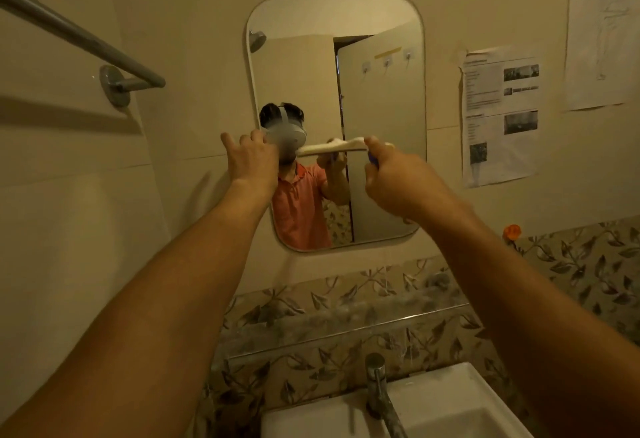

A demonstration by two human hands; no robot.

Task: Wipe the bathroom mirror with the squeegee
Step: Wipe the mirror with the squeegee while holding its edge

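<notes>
The squeegee [332, 149] lies flat against the mirror [381, 91], its pale blade running level across the middle of the glass. The right hand [391, 174] grips its handle, fingers curled round it, with a bit of blue showing at the knuckles. The left hand [251, 160] rests on the mirror's left edge, fingers pointing up and fairly straight, thumb spread out over the wall, holding nothing. The glass reflects a person in an orange shirt and an open door behind. On the wall to the right hang 2 printed sheets [500, 119], and a towel rail [79, 36] is fixed at the left. Below the mirror a glass shelf [346, 330] crosses leaf-patterned tiles, above a tap [379, 389] and white sink [450, 399].
</notes>
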